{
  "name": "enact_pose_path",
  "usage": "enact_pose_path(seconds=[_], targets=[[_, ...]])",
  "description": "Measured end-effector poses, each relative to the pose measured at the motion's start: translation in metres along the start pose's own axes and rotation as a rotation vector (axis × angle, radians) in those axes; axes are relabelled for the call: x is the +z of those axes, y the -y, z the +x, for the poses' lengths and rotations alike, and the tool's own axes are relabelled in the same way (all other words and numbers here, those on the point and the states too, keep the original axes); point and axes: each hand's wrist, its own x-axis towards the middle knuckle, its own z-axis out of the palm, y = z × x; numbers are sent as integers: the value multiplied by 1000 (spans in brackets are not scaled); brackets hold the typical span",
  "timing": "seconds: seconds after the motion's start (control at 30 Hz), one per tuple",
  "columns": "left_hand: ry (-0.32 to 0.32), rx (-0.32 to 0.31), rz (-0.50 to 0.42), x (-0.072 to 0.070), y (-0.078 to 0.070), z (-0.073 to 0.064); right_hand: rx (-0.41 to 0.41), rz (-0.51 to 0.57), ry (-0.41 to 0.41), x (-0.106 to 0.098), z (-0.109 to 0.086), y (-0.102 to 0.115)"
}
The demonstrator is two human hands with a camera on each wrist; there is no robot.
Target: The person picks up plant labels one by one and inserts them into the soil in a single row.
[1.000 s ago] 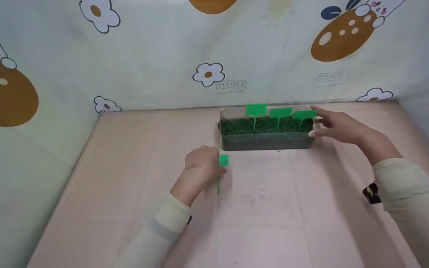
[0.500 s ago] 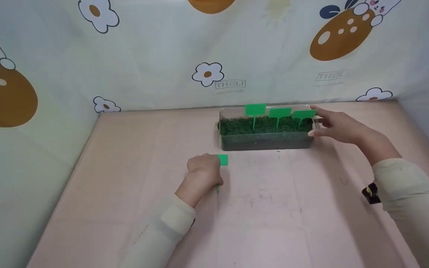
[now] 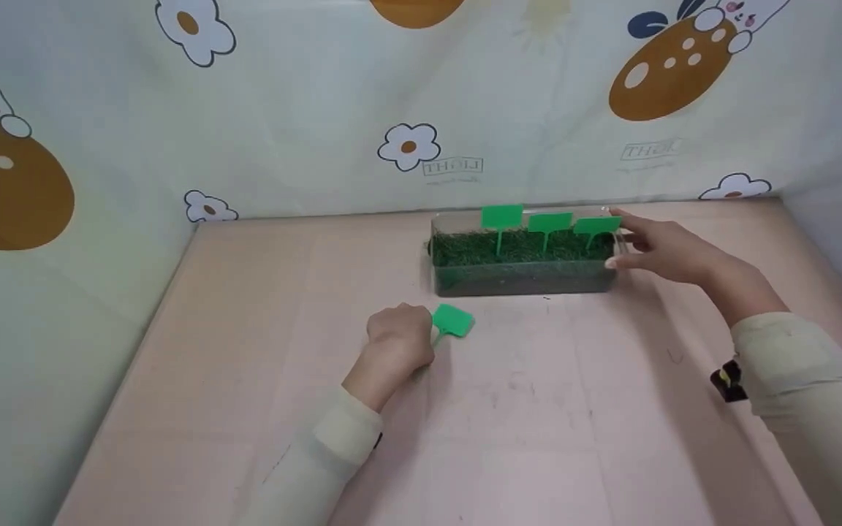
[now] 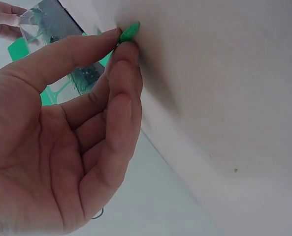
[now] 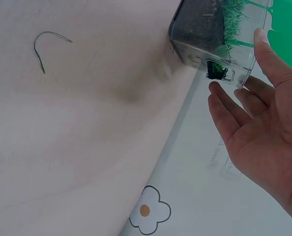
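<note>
My left hand (image 3: 400, 336) pinches a green plant label (image 3: 453, 320) over the table, left of and in front of the box. Its square head tilts to the right beyond the knuckles. In the left wrist view, the green tip (image 4: 130, 32) pokes out between thumb and fingertips, and the fingers hide much of the stem. A clear plastic box (image 3: 523, 279) holds dark soil and green grass (image 3: 457, 248). Three green labels (image 3: 502, 216) stand in it, the rightmost leaning. My right hand (image 3: 673, 248) holds the box's right end, thumb at the front corner and a finger at the back.
The pinkish table (image 3: 523, 438) meets a pale patterned cloth backdrop (image 3: 304, 131) close behind the box. A thin curved dark strand (image 5: 47, 39) lies on the table near the right hand. A small black object (image 3: 729, 380) shows at the right sleeve.
The left hand has shifted slightly nearer the front and gripped lower on the label's stem. The label has turned from upright-looking to tilted, its head swinging right. The right hand and box stay put.
</note>
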Motion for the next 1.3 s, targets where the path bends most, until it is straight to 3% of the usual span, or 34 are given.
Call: enact_pose_path(seconds=[0.33, 0.53, 0.77, 0.87, 1.03, 1.3], targets=[[-84, 71, -28, -5, 11, -6, 2, -1, 1, 0, 0, 0], [-149, 216, -137, -9, 16, -11, 7, -10, -3, 1, 0, 0], [-231, 395, -358, -13, 19, -10, -6, -12, -14, 2, 0, 0], [-289, 397, -444, -16, 19, -6, -2, -12, -17, 3, 0, 1], [-374, 328, -569, -24, 17, 0, 3, -4, -7, 3, 0, 1], [-477, 311, -642, -39, 10, 16, 16, 9, -3, 1, -1, 2]])
